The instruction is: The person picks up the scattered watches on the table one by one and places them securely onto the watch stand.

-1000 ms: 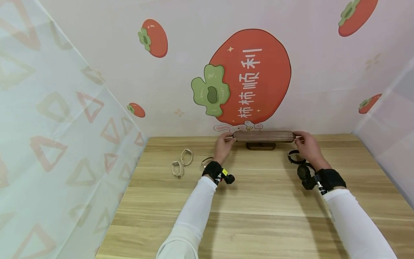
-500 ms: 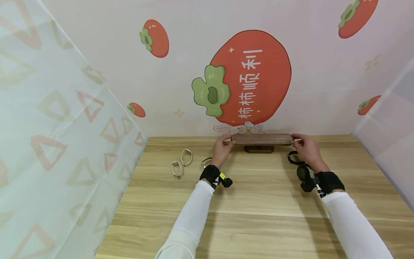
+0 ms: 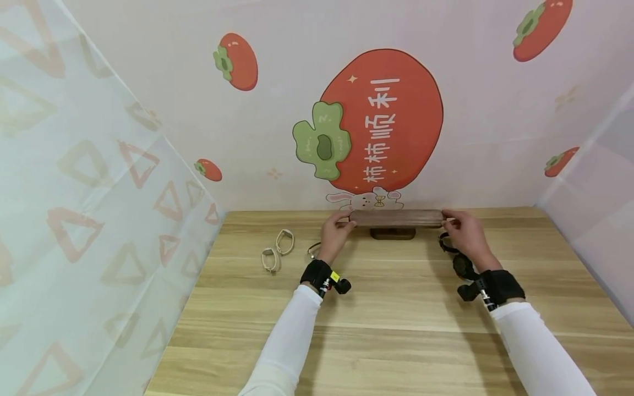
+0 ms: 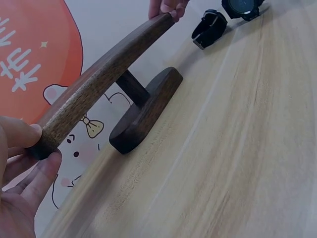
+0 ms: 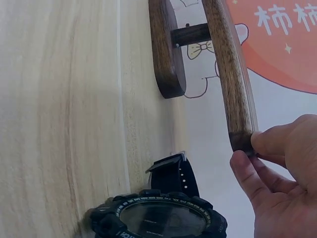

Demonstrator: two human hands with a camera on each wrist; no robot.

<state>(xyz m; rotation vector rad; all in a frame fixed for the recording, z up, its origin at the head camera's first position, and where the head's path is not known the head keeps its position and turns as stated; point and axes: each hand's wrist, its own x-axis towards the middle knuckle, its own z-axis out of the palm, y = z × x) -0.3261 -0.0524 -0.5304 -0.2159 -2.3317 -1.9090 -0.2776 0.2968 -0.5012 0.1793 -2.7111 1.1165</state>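
A dark brown wooden T-bar display stand [image 3: 396, 218] is at the back of the table, its long bar level above a short post and an oval base [image 4: 148, 111]. My left hand [image 3: 335, 236] pinches the bar's left end between thumb and fingers. At the other end, my right hand [image 3: 468, 236] pinches the bar the same way, as the right wrist view also shows. Just below the right hand lie a black watch with a round face [image 3: 463, 265] and a smaller black-strapped watch [image 4: 210, 29]. Beside the left wrist a thin-strapped item [image 3: 312, 250] is partly hidden by the hand.
Two cream-strapped watches lie at the left, one farther back [image 3: 286, 232] and one nearer [image 3: 268, 251]. A printed wall [image 3: 267, 137] rises right behind the table's back edge. Side walls stand left and right of the wood-grain table [image 3: 396, 352].
Both hands have drawn the stand a little away from the back wall, toward me and slightly left, keeping their pinch on its ends. The watches lie as before.
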